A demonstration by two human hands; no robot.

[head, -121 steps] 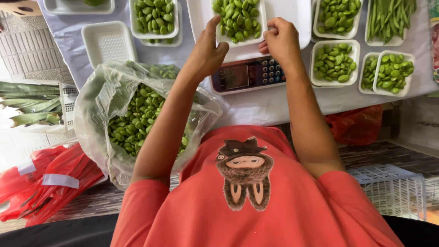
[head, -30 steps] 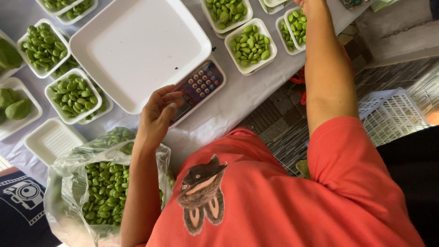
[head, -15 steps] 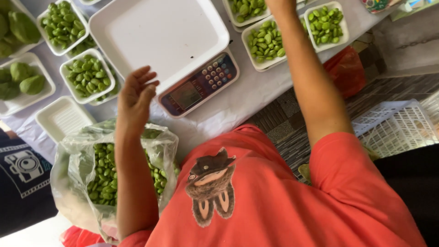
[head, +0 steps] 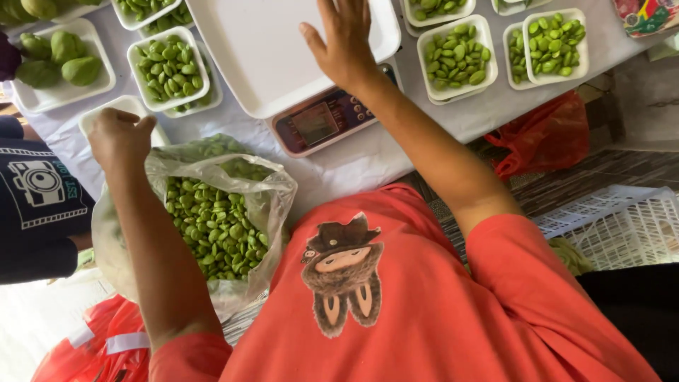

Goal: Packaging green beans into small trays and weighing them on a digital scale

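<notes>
Across the far side runs a table [head: 396, 152] under a pale cloth, crowded with white trays. Biggest on it is the wide white weighing pan [head: 262, 49] of a digital scale [head: 322, 124], whose keypad and screen face the person in the red shirt. Down at the near left, off the table edge, sits a clear plastic bag [head: 212, 212] bulging with loose green beans. To the right, below the table, lie a red plastic bag [head: 548, 138] and a white lattice crate [head: 622, 230]. Smaller foam trays of beans ring the scale: one on the left [head: 168, 68], two on the right [head: 456, 58] [head: 555, 44], and a tray of larger green fruits [head: 60, 60] at far left. The right hand [head: 346, 42] lies flat with fingers spread, released, on the near right part of the weighing pan. The left hand [head: 119, 138] is curled shut over an empty white tray [head: 99, 117] just beyond the bag's rim; whether it grips the tray I cannot tell. Another person's dark sleeve shows at the left edge.
</notes>
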